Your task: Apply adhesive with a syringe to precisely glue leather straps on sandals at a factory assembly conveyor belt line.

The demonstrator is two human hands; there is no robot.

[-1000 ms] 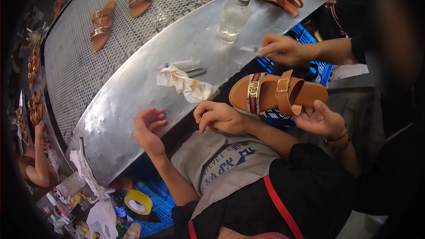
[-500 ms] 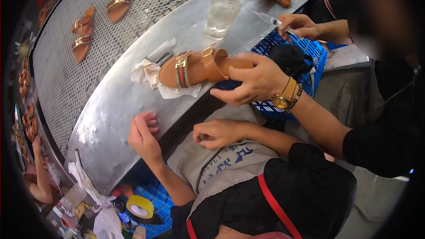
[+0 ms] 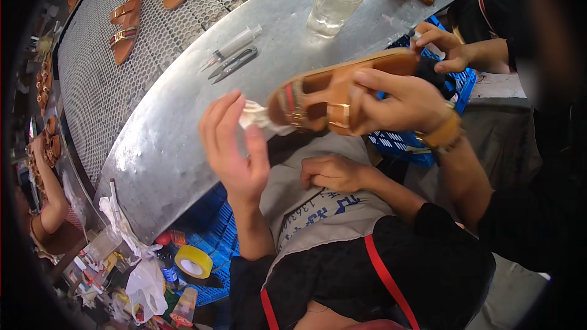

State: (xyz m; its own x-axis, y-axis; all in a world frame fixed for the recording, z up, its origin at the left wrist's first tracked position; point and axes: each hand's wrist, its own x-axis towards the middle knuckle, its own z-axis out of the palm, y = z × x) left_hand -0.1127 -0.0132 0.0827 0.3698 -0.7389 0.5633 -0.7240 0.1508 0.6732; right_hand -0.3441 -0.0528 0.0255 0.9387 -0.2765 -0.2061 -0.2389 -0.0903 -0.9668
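My left hand (image 3: 232,146) is raised over the front edge of the curved metal table (image 3: 165,146), fingers spread, fingertips against a crumpled white cloth (image 3: 257,117). The cloth lies against the toe of a tan buckled sandal (image 3: 318,101). A co-worker's hand with a gold watch (image 3: 403,101) holds that sandal from the right, above the table edge. My right hand (image 3: 333,174) rests on my grey apron (image 3: 306,220) with its fingers curled and nothing in them.
A syringe (image 3: 235,43), metal tweezers (image 3: 232,64) and a clear bottle (image 3: 336,0) lie on the table. More sandals (image 3: 125,24) ride the mesh belt (image 3: 92,98). Another person's hand (image 3: 446,46) works above a blue crate (image 3: 428,146). A yellow tape roll (image 3: 194,261) sits below left.
The co-worker's hand has lifted the sandal off the table and brought it toward me. My left hand rose from the table edge to the cloth. My right hand stayed on the apron.
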